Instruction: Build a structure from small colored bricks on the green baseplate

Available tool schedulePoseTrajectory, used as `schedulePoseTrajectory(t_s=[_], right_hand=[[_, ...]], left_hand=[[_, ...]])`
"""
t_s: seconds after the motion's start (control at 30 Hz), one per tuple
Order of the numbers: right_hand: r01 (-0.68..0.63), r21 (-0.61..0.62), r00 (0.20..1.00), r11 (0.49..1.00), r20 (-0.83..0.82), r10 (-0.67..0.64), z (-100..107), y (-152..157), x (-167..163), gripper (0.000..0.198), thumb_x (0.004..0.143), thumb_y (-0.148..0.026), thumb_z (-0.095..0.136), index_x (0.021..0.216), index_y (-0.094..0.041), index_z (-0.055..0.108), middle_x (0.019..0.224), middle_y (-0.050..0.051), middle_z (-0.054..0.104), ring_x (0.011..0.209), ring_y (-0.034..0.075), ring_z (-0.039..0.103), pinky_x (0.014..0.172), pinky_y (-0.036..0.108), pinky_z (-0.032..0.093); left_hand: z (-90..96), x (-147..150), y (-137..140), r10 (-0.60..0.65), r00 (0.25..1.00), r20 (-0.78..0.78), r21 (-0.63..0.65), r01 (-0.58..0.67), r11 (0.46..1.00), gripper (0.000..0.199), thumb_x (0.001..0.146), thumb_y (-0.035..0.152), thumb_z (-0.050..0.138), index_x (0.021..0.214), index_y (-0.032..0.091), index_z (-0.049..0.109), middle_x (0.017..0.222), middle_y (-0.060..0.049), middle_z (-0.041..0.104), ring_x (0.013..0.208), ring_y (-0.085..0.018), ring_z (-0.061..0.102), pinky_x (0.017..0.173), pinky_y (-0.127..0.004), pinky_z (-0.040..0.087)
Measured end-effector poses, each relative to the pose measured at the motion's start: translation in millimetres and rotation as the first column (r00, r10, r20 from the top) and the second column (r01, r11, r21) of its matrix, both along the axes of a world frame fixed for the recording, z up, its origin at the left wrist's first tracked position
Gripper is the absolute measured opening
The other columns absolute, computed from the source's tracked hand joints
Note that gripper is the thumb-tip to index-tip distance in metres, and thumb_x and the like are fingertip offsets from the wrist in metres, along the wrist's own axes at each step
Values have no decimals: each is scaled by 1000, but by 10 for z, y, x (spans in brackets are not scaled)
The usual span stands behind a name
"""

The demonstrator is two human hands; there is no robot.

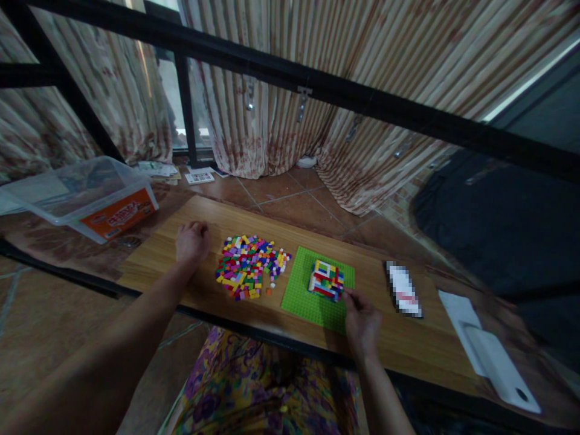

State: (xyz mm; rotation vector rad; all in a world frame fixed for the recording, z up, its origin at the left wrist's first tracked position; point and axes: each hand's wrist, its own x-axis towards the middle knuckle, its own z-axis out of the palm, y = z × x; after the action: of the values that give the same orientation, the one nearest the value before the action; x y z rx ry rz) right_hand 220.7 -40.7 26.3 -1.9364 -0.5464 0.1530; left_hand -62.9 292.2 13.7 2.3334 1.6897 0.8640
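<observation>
My right hand (364, 321) reaches over the right side of a green baseplate (296, 296). Its thumb and fingers are pinched together against the near right corner of a multicoloured brick build (325, 279). Whatever sits between those fingertips is too small to make out. The build is low and roughly square, with white, yellow, red and blue bricks, and stands on the plate. My left hand (193, 243) rests on the table with its fingers curled in, and nothing shows in it. Just right of it lies a spread pile of small loose bricks (247, 266) in many colours.
The wooden table (163, 241) carries a dark-edged object with a pixelated face (403, 290) on the right. Beyond its right end lies a white flat device (493, 362). A clear plastic box (86, 193) with an orange label stands far left. A dark bar crosses above.
</observation>
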Motion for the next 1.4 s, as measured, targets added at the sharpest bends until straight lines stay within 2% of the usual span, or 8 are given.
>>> schedulePoseTrajectory(t_s=[0.2, 0.43, 0.83, 0.97, 1.1, 1.17, 1.3, 1.4], right_hand=[[9, 63, 995, 998, -104, -3, -68, 4, 65, 37, 69, -45, 68, 87, -13, 73, 86, 11, 74, 80, 23, 66, 73, 33, 48], [34, 113, 953, 993, -303, 2, 20, 48, 78, 38, 58, -42, 76, 82, -13, 74, 75, 6, 72, 65, 16, 60, 55, 25, 43], [32, 83, 938, 996, -346, -1, 115, 88, 82, 38, 53, -44, 77, 75, -13, 74, 64, 4, 67, 55, 14, 55, 49, 24, 41], [-10, 117, 935, 993, -352, 51, 76, 80, 65, 40, 54, -46, 76, 76, -13, 73, 68, 5, 68, 58, 14, 56, 51, 24, 41], [15, 182, 955, 983, -295, 40, -2, -25, 79, 41, 60, -50, 74, 78, -14, 72, 74, 6, 70, 63, 17, 60, 56, 27, 44], [34, 162, 976, 986, -217, 2, -21, -110, 149, 41, 65, -51, 70, 82, -14, 72, 77, 8, 72, 67, 19, 62, 60, 29, 46], [-19, -59, 992, 998, 121, 26, -48, -283, 449, 38, 75, -48, 58, 86, -15, 71, 86, 12, 72, 78, 24, 64, 72, 37, 48], [-48, -223, 945, 974, 305, 117, -120, -322, 721, 37, 79, -45, 51, 88, -16, 71, 87, 13, 71, 75, 25, 62, 72, 39, 48]], left_hand=[[18, 4, -14, 3, 1000, -23, -7, -3, 1000, 29, 81, 24, 43, 95, 16, 67, 109, -14, 65, 105, -30, 55, 97, -43, 42], [44, 11, -35, 5, 999, -53, 0, -5, 1000, 30, 81, 24, 43, 96, 15, 68, 108, -13, 66, 103, -29, 57, 96, -41, 42], [39, 16, -31, 3, 999, -38, -10, -3, 1000, 31, 82, 25, 42, 97, 15, 68, 109, -15, 66, 105, -30, 56, 97, -42, 41], [57, 8, -35, -18, 1000, -25, -2, 18, 1000, 30, 82, 23, 41, 95, 15, 68, 109, -16, 67, 106, -30, 57, 98, -44, 41], [129, -25, -37, 15, 997, 71, -79, -10, 997, 31, 83, 28, 42, 96, 16, 68, 109, -15, 67, 105, -30, 60, 93, -44, 46], [186, -54, -62, 58, 988, 145, -151, -36, 988, 34, 83, 32, 43, 100, 15, 67, 106, -16, 68, 101, -30, 62, 88, -43, 49], [284, -104, -299, 34, 963, 266, -148, 6, 989, 35, 84, 34, 44, 104, 15, 66, 106, -16, 68, 99, -29, 64, 85, -41, 51], [292, -83, -711, -56, 956, 288, -92, 85, 992, 30, 84, 34, 47, 101, 18, 65, 108, -12, 68, 100, -26, 64, 88, -40, 52]])
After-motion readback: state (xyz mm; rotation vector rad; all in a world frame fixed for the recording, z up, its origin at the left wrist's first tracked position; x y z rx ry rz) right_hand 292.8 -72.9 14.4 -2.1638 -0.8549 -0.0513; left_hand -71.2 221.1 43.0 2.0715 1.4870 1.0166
